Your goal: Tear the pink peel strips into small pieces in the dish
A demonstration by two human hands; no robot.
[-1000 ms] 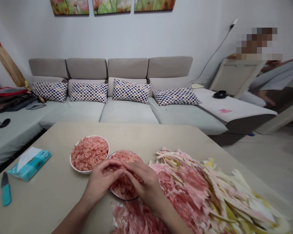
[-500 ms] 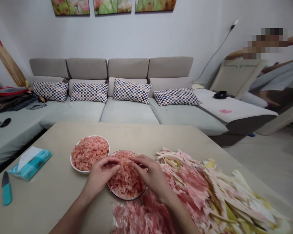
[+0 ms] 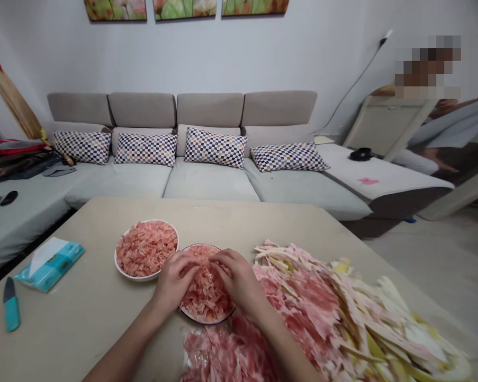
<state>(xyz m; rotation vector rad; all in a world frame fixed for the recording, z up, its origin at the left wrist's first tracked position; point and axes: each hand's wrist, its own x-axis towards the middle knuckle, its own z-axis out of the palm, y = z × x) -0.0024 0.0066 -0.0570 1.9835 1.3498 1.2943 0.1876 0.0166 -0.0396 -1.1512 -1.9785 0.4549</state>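
Both hands hang over a dark-rimmed plate (image 3: 207,322) heaped with small pink bits of fruit pulp (image 3: 207,294) that look like pomelo. My left hand (image 3: 177,281) is closed in a pinch at the plate's left side. Opposite it, my right hand (image 3: 241,281) is pinched too, its fingertips close to the left ones. What lies between the fingertips, likely pink pulp, is too small to make out. Left of them stands a white bowl (image 3: 118,268) full of the same pulp (image 3: 147,246). Pink membranes (image 3: 231,350) are piled in front of and under my right forearm.
Yellow-green and white peel strips (image 3: 382,323) cover the table's right side. At the left lie a teal-handled knife (image 3: 11,313) and a blue tissue pack (image 3: 51,265). Behind the table (image 3: 223,212) runs a grey sofa (image 3: 207,183) with patterned cushions. Another person (image 3: 450,124) sits far right.
My two hands have shifted slightly and their fingertips remain close together over the plate. At far right, the other person's outstretched arm has come down.
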